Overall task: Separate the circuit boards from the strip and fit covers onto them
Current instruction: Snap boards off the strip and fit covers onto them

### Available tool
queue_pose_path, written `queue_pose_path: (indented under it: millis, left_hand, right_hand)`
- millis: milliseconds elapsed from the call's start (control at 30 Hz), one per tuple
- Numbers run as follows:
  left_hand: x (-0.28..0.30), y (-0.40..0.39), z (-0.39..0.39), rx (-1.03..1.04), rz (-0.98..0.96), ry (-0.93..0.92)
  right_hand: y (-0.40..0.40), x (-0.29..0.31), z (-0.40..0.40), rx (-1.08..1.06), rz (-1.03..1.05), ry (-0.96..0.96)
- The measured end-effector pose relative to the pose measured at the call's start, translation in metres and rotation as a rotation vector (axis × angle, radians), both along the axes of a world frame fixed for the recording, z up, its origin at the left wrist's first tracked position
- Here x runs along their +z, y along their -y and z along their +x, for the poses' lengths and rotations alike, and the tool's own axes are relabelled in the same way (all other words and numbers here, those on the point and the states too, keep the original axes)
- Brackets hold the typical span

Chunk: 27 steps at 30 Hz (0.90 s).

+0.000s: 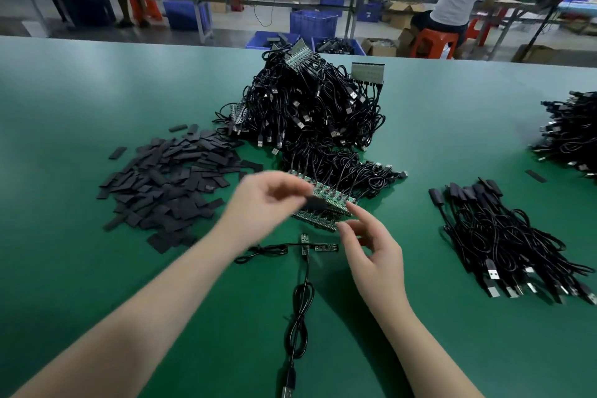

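A person is sitting at a green work table [97,268], both bare forearms reaching forward over it. The left hand [271,200], blurred by motion, is pinching a small black cover [318,203] between thumb and fingertips, seemingly carrying it over from the loose heap of black covers [168,184] lying to its left, kept within easy reach. The right hand [371,249] is hanging just above the table with fingers loosely curled and spread, holding nothing, probably readying to take a board. Just beyond both hands, a strip of green circuit boards [326,200] is lying with its long axis running from upper left to lower right, its black cables trailing away toward the big tangled pile of cables [307,107]. Below the hands, 2 separated boards [319,247] are lying on the table: 1 lengthwise left to right, the other pointing away, its cable [298,326] running back toward the person. Finished, covered cables [504,236] are lying stacked on the right, apart from the unfinished work.
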<state>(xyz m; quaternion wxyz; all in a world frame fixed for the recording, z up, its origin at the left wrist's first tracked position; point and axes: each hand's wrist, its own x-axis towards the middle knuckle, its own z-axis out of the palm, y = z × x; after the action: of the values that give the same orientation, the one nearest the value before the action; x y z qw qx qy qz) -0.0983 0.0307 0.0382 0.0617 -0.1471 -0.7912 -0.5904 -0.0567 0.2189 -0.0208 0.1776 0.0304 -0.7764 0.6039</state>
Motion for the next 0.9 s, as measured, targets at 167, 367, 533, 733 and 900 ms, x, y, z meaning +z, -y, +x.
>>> queue_pose_path:
  millis: [167,367,533,733,900]
  left_hand:
    - [-0.03,-0.038,0.016,-0.095,0.141,0.201]
    - [-0.048,-0.046,0.024,-0.044,0.226,0.241]
    - [-0.06,-0.043,0.035,0.15,-0.171,-0.115]
    - [-0.061,-0.043,0.033,0.14,-0.094,-0.076]
    - [-0.057,-0.042,0.034,0.146,-0.016,-0.038]
  right_hand:
    - [-0.004,0.003,0.0,0.014,-0.221,0.061]
    - [-0.009,-0.001,-0.003,0.062,-0.281,0.168]
    - [-0.008,-0.003,-0.004,0.082,-0.294,0.165]
    - [-0.009,-0.003,-0.004,0.226,-0.343,0.196]
    - [-0.008,0.0,-0.001,0.188,-0.26,0.135]
